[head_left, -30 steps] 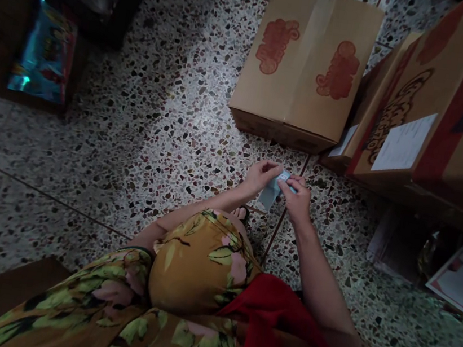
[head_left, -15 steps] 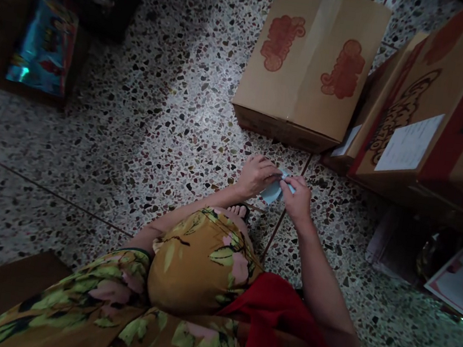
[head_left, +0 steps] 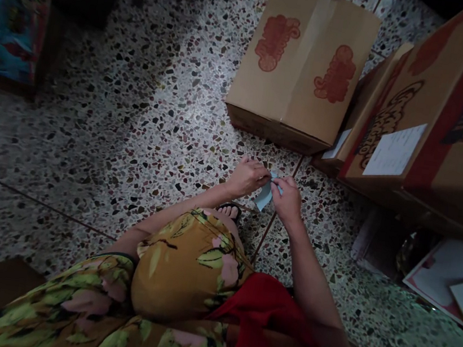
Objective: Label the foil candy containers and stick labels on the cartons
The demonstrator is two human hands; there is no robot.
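A small light-blue slip of paper (head_left: 264, 198) hangs between my two hands, above the speckled floor. My left hand (head_left: 247, 176) pinches it from the left, fingers bent over its upper edge. From the other side my right hand (head_left: 287, 197) grips it between thumb and fingers. The hands are close together at the slip, their fingertips nearly meeting. Part of the slip is covered by the fingers, and its lower end hangs free. Whether anything is printed on it cannot be made out.
A taped cardboard box (head_left: 301, 63) with red print stands just beyond my hands. More printed boxes (head_left: 444, 110) crowd the right side. At upper left lies a shiny blue packet (head_left: 14, 25). My sandalled foot (head_left: 228, 212) is on the floor below my hands.
The view has shifted a little, so the boxes and hands appear farther left. Both hands still hold the blue slip, whose hanging end looks narrower now.
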